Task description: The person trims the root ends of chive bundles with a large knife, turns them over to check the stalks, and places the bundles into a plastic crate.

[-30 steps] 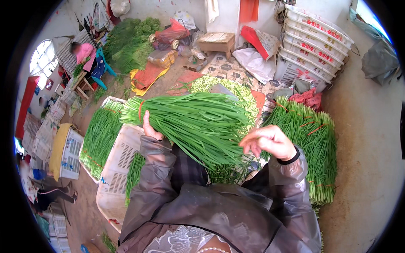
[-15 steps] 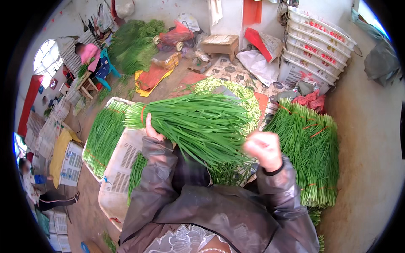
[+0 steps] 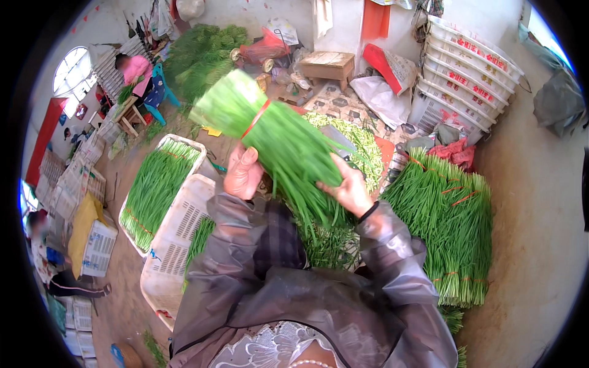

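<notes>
A thick bundle of garlic chives (image 3: 294,150), tied with a red band near its pale stem end, is tilted in front of me with its stems toward the upper left. My right hand (image 3: 351,189) is closed around the leafy part, thumb on top, fingers partly hidden by leaves. Just below the band, my left hand (image 3: 243,173) is at the bundle's lower edge, loosely open with the thumb up. Motion blurs the stem end.
Tied chives fill a white crate (image 3: 201,147) at left, beside another tilted crate (image 3: 178,236). More bundles (image 3: 451,227) are stacked at right, below nested white baskets (image 3: 469,58). Cut pale trimmings (image 3: 362,150) lie ahead. A person in pink (image 3: 136,70) sits far left.
The bundle has swung up, its stem end now higher and farther off. My right hand has gone from a raised fist to gripping the leaves. My left hand has loosened from the banded stems.
</notes>
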`<act>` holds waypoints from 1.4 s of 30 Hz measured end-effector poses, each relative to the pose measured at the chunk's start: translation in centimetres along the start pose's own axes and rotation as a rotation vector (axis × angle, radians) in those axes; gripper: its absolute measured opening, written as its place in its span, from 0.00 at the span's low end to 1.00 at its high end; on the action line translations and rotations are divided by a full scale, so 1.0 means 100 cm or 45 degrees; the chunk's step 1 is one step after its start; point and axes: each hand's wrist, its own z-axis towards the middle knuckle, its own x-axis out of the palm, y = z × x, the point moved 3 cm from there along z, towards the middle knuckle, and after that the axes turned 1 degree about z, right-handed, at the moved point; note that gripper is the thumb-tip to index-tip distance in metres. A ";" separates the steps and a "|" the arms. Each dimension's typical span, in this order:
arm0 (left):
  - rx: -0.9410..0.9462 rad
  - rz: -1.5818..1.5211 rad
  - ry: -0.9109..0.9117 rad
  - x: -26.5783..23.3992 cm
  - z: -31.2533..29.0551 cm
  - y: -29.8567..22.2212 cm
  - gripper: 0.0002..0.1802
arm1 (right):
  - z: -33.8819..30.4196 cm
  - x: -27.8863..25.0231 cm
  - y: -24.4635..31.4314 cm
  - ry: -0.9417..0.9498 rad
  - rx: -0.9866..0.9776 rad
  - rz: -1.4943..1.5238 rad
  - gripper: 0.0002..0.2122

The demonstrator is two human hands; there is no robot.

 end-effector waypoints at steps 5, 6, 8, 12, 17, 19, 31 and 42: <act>0.123 0.260 0.280 -0.018 0.011 -0.027 0.51 | -0.010 -0.014 -0.003 0.224 0.340 0.751 0.23; 0.111 0.101 0.252 -0.021 0.011 -0.016 0.50 | -0.012 -0.012 -0.008 0.289 0.420 0.812 0.22; 0.011 -0.102 0.245 -0.023 0.009 0.015 0.43 | -0.013 -0.009 -0.003 0.285 0.439 0.842 0.18; -0.256 -0.331 -0.072 -0.021 0.007 0.034 0.27 | -0.004 -0.013 -0.012 0.356 0.490 0.742 0.30; -0.312 -0.223 -0.376 -0.063 0.010 0.046 0.21 | 0.006 -0.026 0.004 0.158 0.196 0.106 0.48; -0.457 -0.259 -0.449 -0.068 0.010 0.049 0.20 | -0.007 0.003 0.033 0.216 -0.135 -0.666 0.52; -0.292 -0.305 -0.728 -0.121 0.002 0.040 0.20 | -0.032 -0.094 -0.030 -0.637 0.003 -0.438 0.17; -0.339 -0.312 -0.746 -0.099 0.002 0.044 0.20 | -0.031 0.011 0.023 0.274 -0.205 -0.592 0.08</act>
